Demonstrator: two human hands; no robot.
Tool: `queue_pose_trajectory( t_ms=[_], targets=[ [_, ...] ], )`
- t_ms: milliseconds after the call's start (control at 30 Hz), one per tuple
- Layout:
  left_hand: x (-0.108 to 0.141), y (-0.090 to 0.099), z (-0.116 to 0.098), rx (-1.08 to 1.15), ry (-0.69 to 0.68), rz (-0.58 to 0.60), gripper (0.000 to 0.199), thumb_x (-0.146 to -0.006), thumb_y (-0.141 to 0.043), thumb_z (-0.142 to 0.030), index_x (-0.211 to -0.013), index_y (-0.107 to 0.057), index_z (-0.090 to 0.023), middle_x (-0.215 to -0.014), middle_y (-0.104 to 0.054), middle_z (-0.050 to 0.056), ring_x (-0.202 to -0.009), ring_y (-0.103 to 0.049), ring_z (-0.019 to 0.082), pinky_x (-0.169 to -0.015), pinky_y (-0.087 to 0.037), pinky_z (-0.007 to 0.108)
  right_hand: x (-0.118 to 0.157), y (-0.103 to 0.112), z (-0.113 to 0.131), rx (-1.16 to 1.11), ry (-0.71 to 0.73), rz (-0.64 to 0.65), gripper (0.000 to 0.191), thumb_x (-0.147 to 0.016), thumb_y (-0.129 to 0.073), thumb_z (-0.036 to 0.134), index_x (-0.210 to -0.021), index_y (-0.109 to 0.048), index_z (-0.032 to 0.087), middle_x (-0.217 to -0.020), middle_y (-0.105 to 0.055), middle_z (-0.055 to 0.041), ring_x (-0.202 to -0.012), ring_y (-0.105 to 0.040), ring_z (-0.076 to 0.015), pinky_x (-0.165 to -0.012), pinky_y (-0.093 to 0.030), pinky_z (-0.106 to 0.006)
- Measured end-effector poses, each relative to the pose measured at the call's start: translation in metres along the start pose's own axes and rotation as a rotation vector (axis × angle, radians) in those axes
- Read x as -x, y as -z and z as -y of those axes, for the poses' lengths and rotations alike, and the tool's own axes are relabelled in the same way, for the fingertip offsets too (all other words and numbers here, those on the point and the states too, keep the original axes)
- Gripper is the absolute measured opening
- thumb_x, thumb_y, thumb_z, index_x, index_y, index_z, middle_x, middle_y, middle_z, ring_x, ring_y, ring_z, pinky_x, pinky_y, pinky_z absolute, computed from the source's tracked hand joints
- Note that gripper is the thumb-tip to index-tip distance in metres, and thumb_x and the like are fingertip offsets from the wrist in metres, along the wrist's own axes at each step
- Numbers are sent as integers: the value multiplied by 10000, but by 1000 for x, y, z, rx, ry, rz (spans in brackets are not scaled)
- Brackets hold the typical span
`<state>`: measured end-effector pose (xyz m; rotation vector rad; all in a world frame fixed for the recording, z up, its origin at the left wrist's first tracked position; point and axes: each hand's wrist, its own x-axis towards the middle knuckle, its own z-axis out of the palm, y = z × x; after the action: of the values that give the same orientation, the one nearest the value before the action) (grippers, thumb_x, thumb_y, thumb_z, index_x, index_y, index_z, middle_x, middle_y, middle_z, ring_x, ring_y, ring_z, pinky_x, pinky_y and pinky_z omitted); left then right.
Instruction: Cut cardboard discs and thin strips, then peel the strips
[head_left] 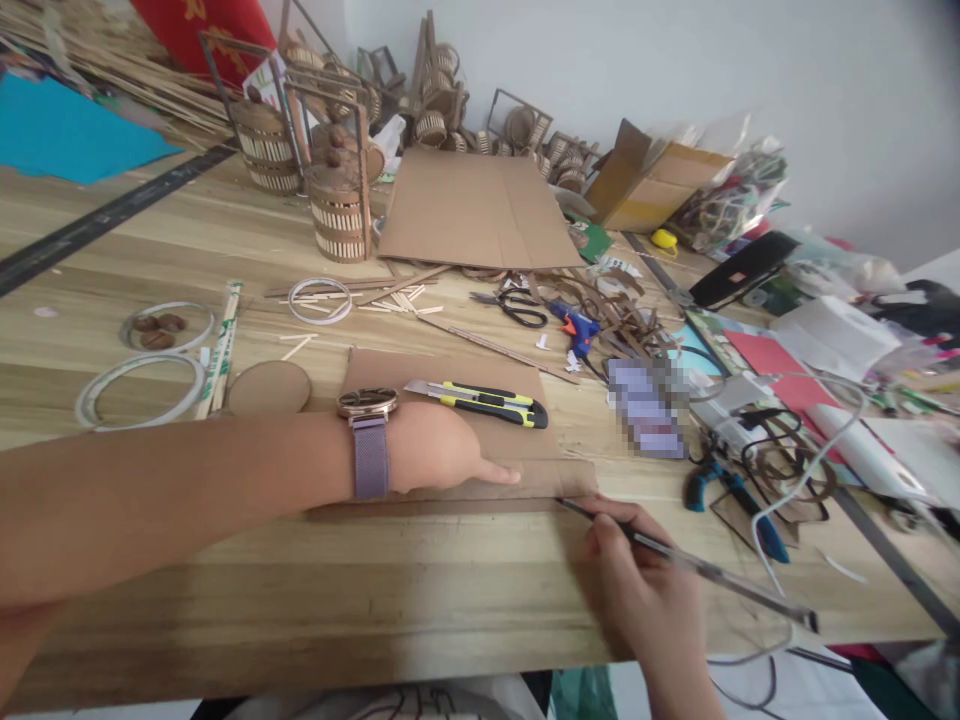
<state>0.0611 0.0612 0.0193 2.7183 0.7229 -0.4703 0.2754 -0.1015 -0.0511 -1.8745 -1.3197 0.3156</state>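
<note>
My left hand (450,450), wearing a watch on the wrist, lies across a sheet of cardboard (450,365). One finger is stretched out flat and presses a narrow cardboard strip (559,479) onto it; the other fingers are mostly hidden. A black pen (697,565) is gripped in my right hand (649,580), its tip at the strip's lower right edge. Just above my left hand, a yellow-and-black utility knife (487,402) rests on the cardboard with its blade out.
Scissors (517,305), a blue glue gun (576,325) and a pixelated phone-like object (646,408) lie beyond the cardboard. A round disc (270,388) and tape rings (141,388) are at left. Wooden baskets (337,215) and a large cardboard sheet (480,210) stand behind. Pliers (739,495) lie right.
</note>
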Motion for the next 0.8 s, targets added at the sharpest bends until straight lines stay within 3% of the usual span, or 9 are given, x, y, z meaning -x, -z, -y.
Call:
queue_pose_trajectory(
  t_ms=[133,233,300,367,433,533,700,767,800],
  targets=[
    [5,9,0,-60,-101,145,953,-759,-628,74,-1415,-374,-568,-776,-747,-40,-582,-543,133,-619,-346,207,-4,25,-12,112,-136,-150,189,-808,-605,362,-777,-699,200,-578,-656,-20,-528,-632,-205,-477,-467,-282],
    [5,9,2,-72,-118,179,1060,-684,-647,120,-1439,-336,-557,-733,-720,-55,-575,-527,137,-625,-357,213,2,31,2,88,-181,-262,173,-799,-612,361,-791,-683,203,-599,-648,-21,-521,-623,-201,-465,-449,-284],
    [4,8,3,-64,-119,189,1074,-681,-645,128,-1446,-326,-555,-688,-700,-62,-560,-517,139,-632,-366,217,9,23,20,-11,-181,-257,168,-815,-614,361,-846,-677,209,-591,-623,-5,-506,-612,-191,-459,-448,-279],
    [5,9,3,-51,-119,184,1016,-735,-615,111,-1455,-326,-545,-666,-690,-53,-568,-529,149,-640,-376,222,18,7,41,-114,-133,-165,130,-839,-610,341,-858,-661,222,-612,-633,-3,-544,-631,-187,-483,-471,-266],
    [6,11,2,-43,-126,162,895,-831,-557,62,-1461,-335,-534,-695,-702,-30,-607,-564,168,-652,-391,232,27,-15,61,-200,-8,11,98,-859,-605,315,-842,-654,232,-617,-643,-2,-631,-670,-196,-565,-520,-261],
    [8,14,-2,-44,-114,152,773,-904,-520,-2,-1442,-376,-539,-799,-742,-1,-648,-601,189,-664,-411,259,37,-51,87,-301,117,287,93,-887,-577,281,-868,-657,236,-659,-660,15,-555,-630,-146,-506,-499,-218],
    [5,13,-4,-24,-74,175,545,-992,-513,-204,-1414,-435,-539,-938,-777,19,-705,-653,231,-651,-405,291,39,-94,111,-417,243,414,109,-869,-541,179,-896,-636,227,-771,-723,-2,-675,-696,-146,-602,-542,-208],
    [2,10,-2,-3,-93,191,527,-983,-534,-213,-1393,-473,-539,-886,-779,16,-696,-659,231,-616,-383,289,39,-103,115,-415,272,439,122,-878,-529,173,-922,-628,229,-786,-726,-2,-654,-690,-141,-587,-534,-209],
    [0,9,0,29,-82,142,488,-962,-576,-232,-1346,-544,-531,-806,-773,10,-656,-650,220,-598,-374,286,39,-107,115,-405,286,458,125,-885,-526,175,-938,-624,232,-783,-719,3,-628,-679,-135,-571,-526,-210]
  ],
)
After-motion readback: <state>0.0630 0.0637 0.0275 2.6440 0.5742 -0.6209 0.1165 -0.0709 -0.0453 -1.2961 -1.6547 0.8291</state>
